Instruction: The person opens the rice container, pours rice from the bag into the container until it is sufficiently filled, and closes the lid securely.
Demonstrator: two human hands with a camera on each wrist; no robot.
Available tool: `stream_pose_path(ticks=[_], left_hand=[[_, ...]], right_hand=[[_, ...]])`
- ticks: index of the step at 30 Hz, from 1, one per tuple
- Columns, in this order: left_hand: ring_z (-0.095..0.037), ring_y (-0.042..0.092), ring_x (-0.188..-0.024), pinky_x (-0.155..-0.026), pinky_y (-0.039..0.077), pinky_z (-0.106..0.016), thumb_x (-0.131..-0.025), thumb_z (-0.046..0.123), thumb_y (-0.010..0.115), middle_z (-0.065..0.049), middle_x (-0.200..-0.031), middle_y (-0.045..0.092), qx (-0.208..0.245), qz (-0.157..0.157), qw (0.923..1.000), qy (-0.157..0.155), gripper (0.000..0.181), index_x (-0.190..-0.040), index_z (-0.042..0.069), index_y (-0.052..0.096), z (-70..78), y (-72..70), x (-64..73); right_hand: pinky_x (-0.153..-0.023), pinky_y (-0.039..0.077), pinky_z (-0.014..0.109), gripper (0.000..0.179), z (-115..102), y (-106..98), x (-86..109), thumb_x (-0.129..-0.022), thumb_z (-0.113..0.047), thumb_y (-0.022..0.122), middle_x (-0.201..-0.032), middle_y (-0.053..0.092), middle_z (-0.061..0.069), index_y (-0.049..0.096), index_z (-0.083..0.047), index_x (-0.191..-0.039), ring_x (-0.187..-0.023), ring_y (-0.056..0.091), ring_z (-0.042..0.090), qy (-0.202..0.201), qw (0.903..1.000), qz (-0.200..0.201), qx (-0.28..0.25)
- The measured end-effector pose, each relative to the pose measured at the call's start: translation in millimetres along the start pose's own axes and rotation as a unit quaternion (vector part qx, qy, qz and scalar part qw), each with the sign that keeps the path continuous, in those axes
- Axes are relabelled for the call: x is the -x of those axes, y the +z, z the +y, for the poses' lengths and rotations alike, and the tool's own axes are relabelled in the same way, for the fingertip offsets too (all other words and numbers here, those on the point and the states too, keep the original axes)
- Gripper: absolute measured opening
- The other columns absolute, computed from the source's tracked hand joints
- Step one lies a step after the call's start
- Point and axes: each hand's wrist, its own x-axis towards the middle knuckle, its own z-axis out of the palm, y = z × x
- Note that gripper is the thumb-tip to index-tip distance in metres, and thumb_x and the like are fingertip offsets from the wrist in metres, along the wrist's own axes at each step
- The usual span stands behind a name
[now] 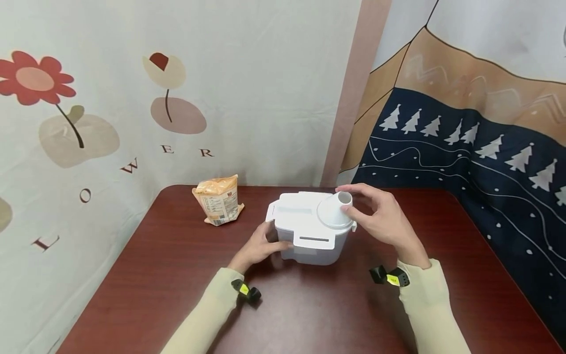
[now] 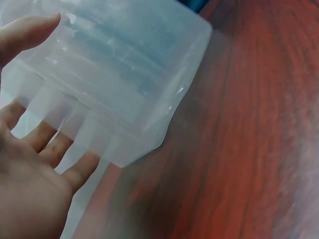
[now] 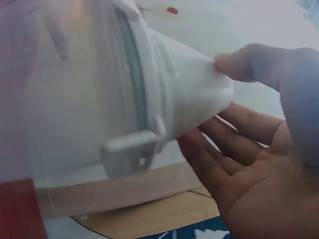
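Note:
A translucent white plastic container (image 1: 311,253) with a white lid (image 1: 292,209) stands on the table. On the lid's right end sits a white funnel (image 1: 332,212), its open spout pointing up. My left hand (image 1: 258,248) grips the container's left end, the thumb along the front. In the left wrist view, the fingers (image 2: 82,172) spread against the container's end wall. The thumb and fingers of my right hand (image 1: 382,214) hold the funnel's spout from either side. Seen from the right wrist, the thumb lies on one side of the cone (image 3: 194,79) and the fingers on the other.
An orange and white printed food bag (image 1: 218,201) stands on the table behind and left of the container. The dark red wooden table (image 1: 309,314) ends at a patterned curtain (image 1: 265,98) behind. A side latch (image 3: 132,152) hangs off the lid.

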Motion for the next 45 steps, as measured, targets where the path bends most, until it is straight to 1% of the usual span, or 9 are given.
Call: stream_pose_path(ticks=[6,9,13,16,20,25,30,34,45], left_hand=[[-0.011,0.059,-0.119,-0.101,0.051,-0.023,-0.086,0.008,0.077,-0.028,-0.143,0.054,0.048,-0.003,0.9987,-0.012,0.074,-0.150,-0.004,0.041,-6.2,-9.1,3.5],[-0.020,0.058,-0.125,-0.105,0.050,-0.029,-0.087,0.008,0.075,-0.030,-0.146,0.050,0.045,-0.013,0.9988,-0.015,0.076,-0.151,-0.005,0.037,-5.4,-11.6,3.4],[-0.032,0.050,-0.136,-0.116,0.043,-0.047,-0.087,0.017,0.080,-0.022,-0.153,0.047,-0.001,-0.024,0.9979,-0.060,0.086,-0.156,0.002,0.031,7.1,-13.8,2.6],[-0.029,0.048,-0.139,-0.120,0.036,-0.052,-0.080,0.027,0.087,-0.012,-0.153,0.049,-0.069,-0.005,0.9941,-0.083,0.097,-0.158,0.011,0.031,18.4,-14.5,1.8],[-0.028,0.047,-0.138,-0.120,0.033,-0.055,-0.074,0.026,0.092,-0.009,-0.152,0.049,-0.115,0.034,0.9906,-0.066,0.107,-0.159,0.017,0.029,27.2,-14.3,0.3],[-0.029,0.052,-0.134,-0.115,0.042,-0.053,-0.076,0.023,0.091,-0.008,-0.151,0.052,-0.120,0.042,0.9903,-0.055,0.104,-0.160,0.020,0.030,28.7,-13.7,-0.3],[-0.036,0.061,-0.127,-0.108,0.050,-0.053,-0.082,0.010,0.083,-0.020,-0.143,0.058,-0.080,0.039,0.9933,-0.074,0.090,-0.157,0.008,0.034,27.2,-13.8,0.3],[-0.041,0.053,-0.137,-0.114,0.044,-0.054,-0.084,-0.002,0.073,-0.026,-0.149,0.052,-0.034,0.027,0.9968,-0.067,0.088,-0.159,0.001,0.026,22.9,-13.7,-0.9],[-0.036,0.033,-0.151,-0.121,0.032,-0.057,-0.087,0.004,0.074,-0.021,-0.164,0.033,0.021,0.005,0.9988,-0.043,0.097,-0.164,0.005,0.014,19.7,-16.0,2.1]], right_hand=[[-0.097,0.059,0.042,0.037,-12.6,2.3,5.3,-0.092,-0.021,0.079,-0.125,0.071,-0.003,0.069,-0.023,-0.128,-0.109,0.069,0.018,-0.027,0.9984,-0.001,0.050],[-0.098,0.059,0.042,0.037,-14.4,2.3,6.2,-0.091,-0.020,0.079,-0.123,0.071,-0.003,0.069,-0.022,-0.127,-0.109,0.068,0.016,-0.035,0.9981,-0.004,0.051],[-0.107,0.053,0.042,0.041,-9.6,-0.2,5.0,-0.092,-0.020,0.077,-0.130,0.069,-0.003,0.067,-0.025,-0.132,-0.120,0.065,0.015,-0.037,0.9989,-0.023,0.017],[-0.112,0.049,0.043,0.045,-6.1,-2.3,4.2,-0.094,-0.018,0.075,-0.137,0.066,-0.004,0.064,-0.027,-0.137,-0.128,0.060,0.015,-0.031,0.9985,-0.045,-0.009],[-0.112,0.050,0.035,0.045,-4.2,-3.1,3.5,-0.095,-0.019,0.074,-0.138,0.066,-0.005,0.063,-0.028,-0.138,-0.128,0.061,0.015,-0.026,0.9976,-0.063,-0.016],[-0.105,0.047,0.015,0.043,-3.7,-3.3,3.8,-0.095,-0.020,0.075,-0.135,0.067,-0.006,0.065,-0.029,-0.135,-0.124,0.062,0.014,-0.023,0.9976,-0.064,-0.013],[-0.103,0.051,0.019,0.040,-6.0,-2.5,4.9,-0.091,-0.022,0.080,-0.124,0.071,-0.009,0.069,-0.027,-0.129,-0.113,0.065,0.009,-0.044,0.9972,-0.059,-0.007],[-0.099,0.057,0.028,0.040,-11.1,0.5,6.4,-0.087,-0.024,0.084,-0.116,0.073,-0.010,0.071,-0.024,-0.125,-0.104,0.067,0.008,-0.072,0.9960,-0.053,0.009],[-0.100,0.058,0.040,0.042,-18.9,3.8,9.1,-0.087,-0.026,0.084,-0.120,0.071,-0.010,0.070,-0.025,-0.126,-0.106,0.065,0.008,-0.086,0.9943,-0.060,0.021]])
